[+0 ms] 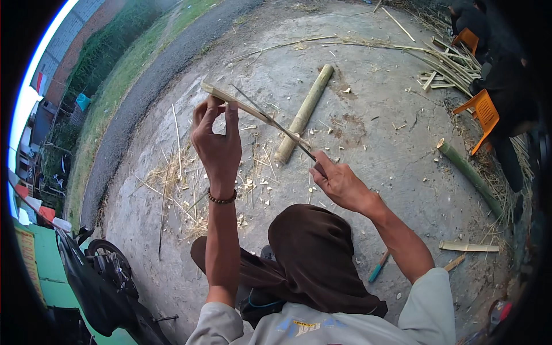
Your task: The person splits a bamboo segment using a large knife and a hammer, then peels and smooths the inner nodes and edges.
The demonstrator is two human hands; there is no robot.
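Note:
Raised in front of me, my left hand (217, 141) pinches the upper end of a split bamboo strip (248, 108) between thumb and fingers. My right hand (340, 183) is closed around the handle of a long-bladed knife (289, 135). The blade slants up and left, crossing the strip and seeming to lie against it toward its lower end. Just beyond, a round bamboo pole (312, 103) lies on the concrete, partly behind the strip and blade. The strip's lower end is hard to make out there.
Bamboo shavings (247, 185) litter the concrete. A green bamboo pole (468, 175) and a split piece (468, 246) lie at right. A teal-handled tool (376, 270) is near my right knee. People sit by orange chairs (483, 118); a motorcycle (95, 282) stands at left.

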